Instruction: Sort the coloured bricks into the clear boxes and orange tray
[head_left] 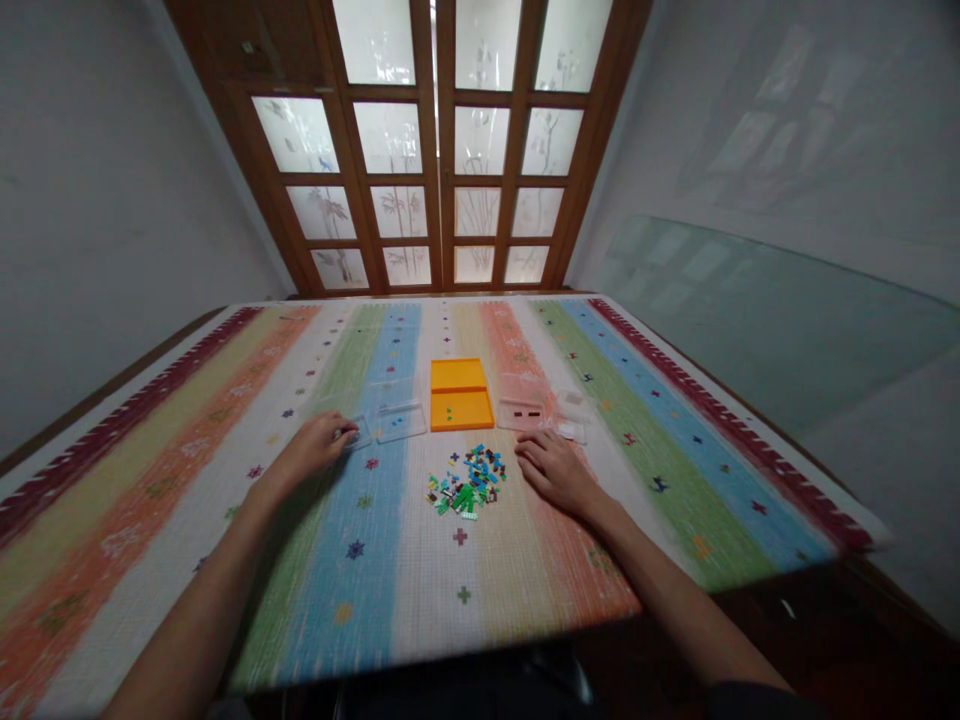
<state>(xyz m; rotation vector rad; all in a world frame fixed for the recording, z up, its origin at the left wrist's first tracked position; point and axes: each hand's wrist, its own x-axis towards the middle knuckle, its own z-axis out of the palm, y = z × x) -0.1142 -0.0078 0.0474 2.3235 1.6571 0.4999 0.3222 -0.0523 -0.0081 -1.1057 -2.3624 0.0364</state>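
Note:
My left hand [321, 442] is at the left, its fingers pinched together over a small clear plastic box [361, 434]. Whatever sits between those fingertips is too small to make out. A loose pile of small toy bricks [471, 490] in green, blue, brown, white and yellow lies on the tablecloth between my hands. To the right of the pile, my right hand [553, 468] rests palm down with its fingers stretched out, holding nothing. Just beyond its fingers stands a clear box [522, 424] with dark brown pieces in it.
An orange case [460, 374] lies opened out beyond the pile, with a few green pieces in its near half. Left of it is another clear box [400, 424] with blue pieces; a clear container [573, 430] stands at the right. A striped cloth [420, 600] covers the table.

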